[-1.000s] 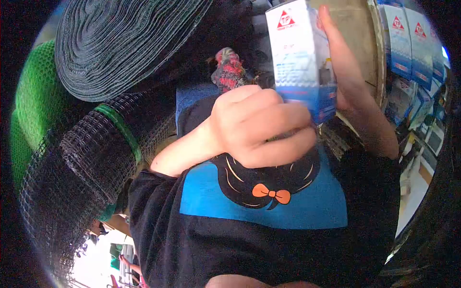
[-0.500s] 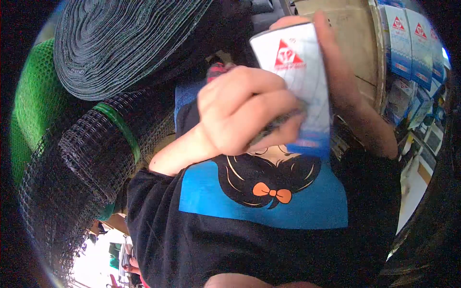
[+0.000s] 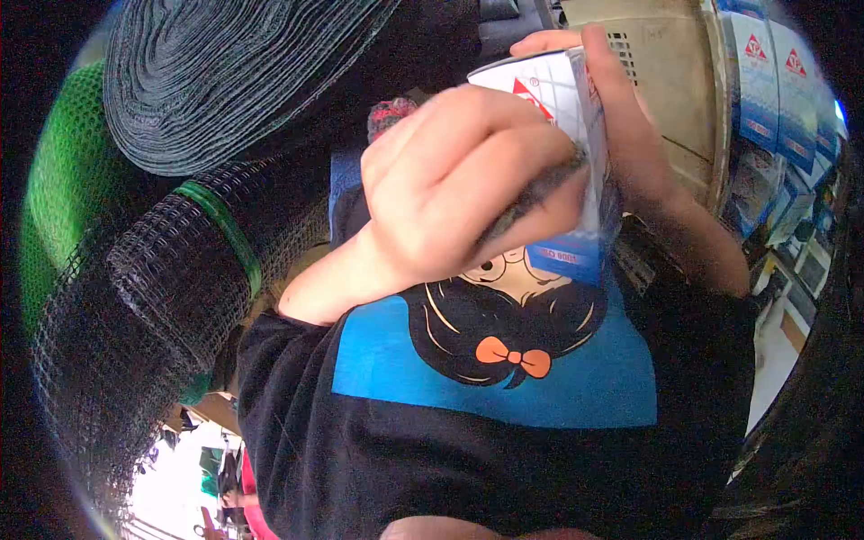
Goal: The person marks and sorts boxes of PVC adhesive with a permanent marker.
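A white and blue box (image 3: pixel 562 252) with a red triangle logo is held up in front of the black shirt. My right hand (image 3: pixel 616 117) grips it from its far right side, fingers at the upper edge. Across its front lies my left hand (image 3: pixel 477 180), curled into a fist. Something dark grey and fuzzy (image 3: pixel 531 202) pokes out between the left fingers, too blurred to name. The box's lower printed end shows below the left fist.
Rolls of black mesh (image 3: pixel 171 270), grey netting (image 3: pixel 225 81) and green mesh (image 3: pixel 67 180) stand at the left. More blue and white boxes (image 3: pixel 760 81) are stacked at the right, beside a beige crate (image 3: pixel 675 99). Part of a person in red (image 3: pixel 252 504) shows lower left.
The box has turned so that its right side face shows. My left hand has shifted slightly up and right across the front, covering more of the logo.
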{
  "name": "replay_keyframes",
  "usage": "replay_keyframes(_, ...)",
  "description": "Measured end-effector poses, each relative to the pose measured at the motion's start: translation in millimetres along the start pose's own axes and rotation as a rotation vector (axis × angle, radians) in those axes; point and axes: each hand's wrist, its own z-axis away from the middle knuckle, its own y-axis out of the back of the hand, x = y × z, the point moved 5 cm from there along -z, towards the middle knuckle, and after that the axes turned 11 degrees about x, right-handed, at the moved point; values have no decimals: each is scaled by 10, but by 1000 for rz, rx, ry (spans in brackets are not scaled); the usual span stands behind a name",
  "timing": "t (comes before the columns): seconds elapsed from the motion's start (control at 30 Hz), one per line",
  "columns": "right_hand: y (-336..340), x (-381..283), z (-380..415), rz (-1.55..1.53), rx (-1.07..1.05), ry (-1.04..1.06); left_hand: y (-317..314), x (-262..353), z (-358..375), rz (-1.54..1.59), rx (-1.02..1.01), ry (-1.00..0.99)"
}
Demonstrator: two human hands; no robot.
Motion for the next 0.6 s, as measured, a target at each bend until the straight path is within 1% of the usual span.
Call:
replay_keyframes(0.07,50,51,-76,-62,-17,-39,-31,19,31,25,-26,21)
replay_keyframes(0.17,145,148,-128,-412,-333,-228,-73,61,62,53,-94,22)
replay_keyframes(0.2,169,157,-142,-491,-370,-267,-99,34,98,79,-42,-32)
replay_keyframes(0.23,164,156,-143,-530,-360,-287,-100,43,101,80,-55,-32)
replay_keyframes(0.37,179,129,-209,-556,-186,-308,-103,57,113,90,-96,-33)
replay_keyframes(0.53,206,120,-260,-576,-93,-315,-71,-18,110,81,-164,-21)
replay_keyframes(0.6,210,117,-259,-574,-59,-315,-65,-111,111,67,-188,21)
